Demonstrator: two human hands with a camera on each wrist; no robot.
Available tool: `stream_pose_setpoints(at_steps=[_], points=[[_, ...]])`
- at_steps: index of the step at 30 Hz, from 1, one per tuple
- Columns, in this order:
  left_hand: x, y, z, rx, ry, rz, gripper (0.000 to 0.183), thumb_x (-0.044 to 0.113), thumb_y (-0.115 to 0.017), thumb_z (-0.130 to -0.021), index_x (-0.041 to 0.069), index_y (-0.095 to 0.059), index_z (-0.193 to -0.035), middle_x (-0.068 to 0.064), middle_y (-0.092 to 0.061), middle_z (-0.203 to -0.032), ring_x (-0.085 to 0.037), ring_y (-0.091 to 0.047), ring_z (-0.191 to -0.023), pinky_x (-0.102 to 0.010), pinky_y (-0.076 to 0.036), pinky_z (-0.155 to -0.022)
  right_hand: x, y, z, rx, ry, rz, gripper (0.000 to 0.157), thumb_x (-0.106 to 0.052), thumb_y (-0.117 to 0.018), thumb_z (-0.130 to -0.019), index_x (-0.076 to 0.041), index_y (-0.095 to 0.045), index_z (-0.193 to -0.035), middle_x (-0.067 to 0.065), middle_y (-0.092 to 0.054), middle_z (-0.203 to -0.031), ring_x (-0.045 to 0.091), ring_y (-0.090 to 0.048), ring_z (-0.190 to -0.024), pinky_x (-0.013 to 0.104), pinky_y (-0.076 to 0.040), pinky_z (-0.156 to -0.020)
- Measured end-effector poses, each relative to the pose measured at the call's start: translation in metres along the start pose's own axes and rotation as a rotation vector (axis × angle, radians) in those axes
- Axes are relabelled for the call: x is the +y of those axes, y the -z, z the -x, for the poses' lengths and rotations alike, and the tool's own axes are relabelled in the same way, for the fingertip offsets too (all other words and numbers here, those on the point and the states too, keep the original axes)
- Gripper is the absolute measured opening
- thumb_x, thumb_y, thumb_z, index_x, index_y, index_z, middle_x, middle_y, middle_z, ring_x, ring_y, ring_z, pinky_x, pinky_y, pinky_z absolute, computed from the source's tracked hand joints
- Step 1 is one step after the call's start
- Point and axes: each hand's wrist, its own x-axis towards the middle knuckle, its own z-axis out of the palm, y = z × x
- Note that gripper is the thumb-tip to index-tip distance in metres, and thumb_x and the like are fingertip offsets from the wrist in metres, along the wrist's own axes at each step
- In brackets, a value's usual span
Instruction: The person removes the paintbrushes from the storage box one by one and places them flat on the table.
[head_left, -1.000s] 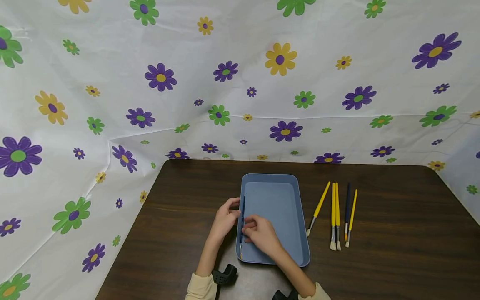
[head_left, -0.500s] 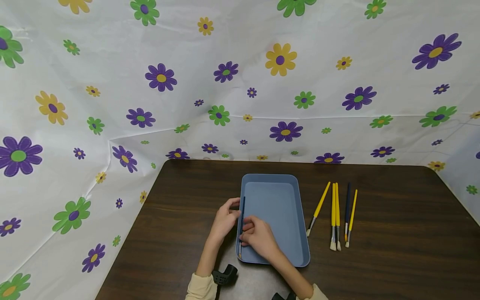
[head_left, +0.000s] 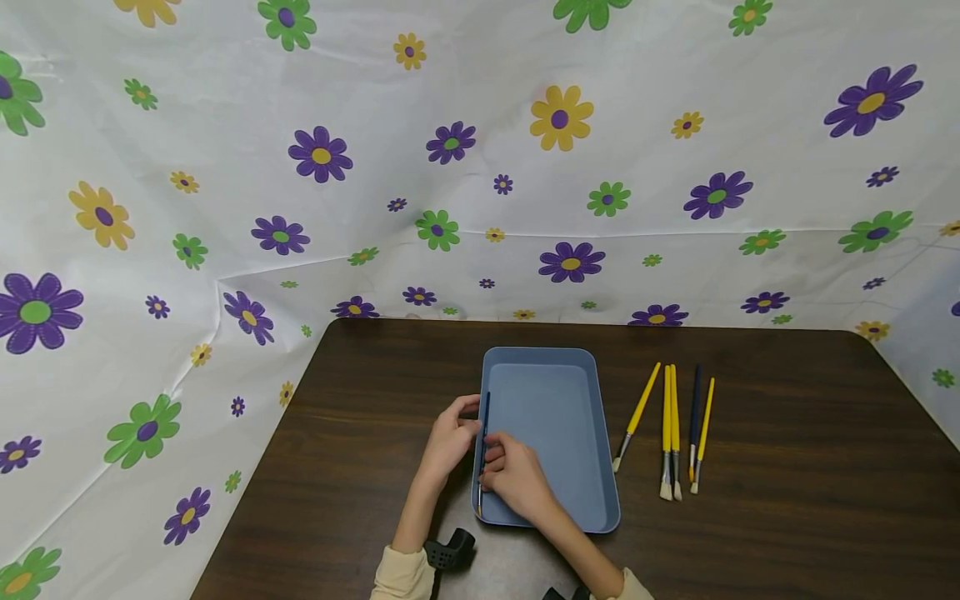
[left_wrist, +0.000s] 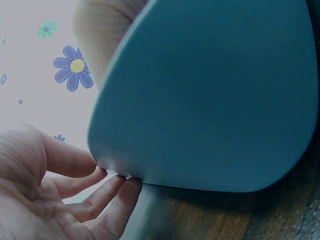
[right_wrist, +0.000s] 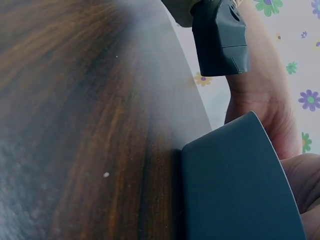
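Observation:
A thin, dark-handled paintbrush (head_left: 487, 408) lies lengthwise along the left inner wall of a blue-grey tray (head_left: 551, 400). The right hand (head_left: 521, 482) reaches over the tray, with its bent fingertips against the brush near its lower half; its thumb and index finger stand apart. At the tray's left side the left hand (head_left: 444, 442) rests its fingertips on the rim and outer wall. In the left wrist view the left hand's fingers (left_wrist: 102, 197) touch the tray's edge, and part of the right hand (left_wrist: 107, 35) shows beyond it. The right wrist view shows mostly tray wall and tabletop.
Right of the tray, several yellow-handled paintbrushes (head_left: 667, 417) and a dark-handled paintbrush (head_left: 695, 412) lie on the brown table (head_left: 810, 433). One yellow paintbrush (head_left: 641, 408) slants close to the tray's right wall. A flower-printed sheet (head_left: 480, 167) hangs behind the table.
The right hand has shifted slightly left and down against the brush, and the brush's lower end has moved a little toward the tray's left wall. The left hand has stayed in place.

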Motion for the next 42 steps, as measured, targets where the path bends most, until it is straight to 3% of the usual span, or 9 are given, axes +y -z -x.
stream_pose_setpoints(at_steps=[29,42], points=[[-0.002,0.0,-0.002,-0.004,-0.002,0.006,0.044,-0.002,-0.056,-0.096,-0.007,-0.057,-0.14,-0.027,-0.061,-0.132,-0.034,-0.068,-0.105,-0.038,-0.057,-0.075,-0.001,0.0,0.0,0.002,-0.03,0.046,0.06,0.008,-0.071,-0.07,0.014,-0.057,-0.128,0.008,-0.066,-0.085,0.015,-0.065,-0.073,0.029,-0.055,-0.066],[0.0,0.001,0.0,-0.012,-0.007,0.029,0.044,-0.001,-0.056,-0.095,-0.007,-0.057,-0.139,-0.027,-0.061,-0.131,-0.032,-0.069,-0.103,-0.04,-0.059,-0.074,-0.004,0.016,-0.006,0.017,-0.091,-0.116,0.059,0.011,-0.065,-0.076,0.016,-0.053,-0.134,0.009,-0.062,-0.084,0.017,-0.066,-0.067,0.033,-0.059,-0.06]])
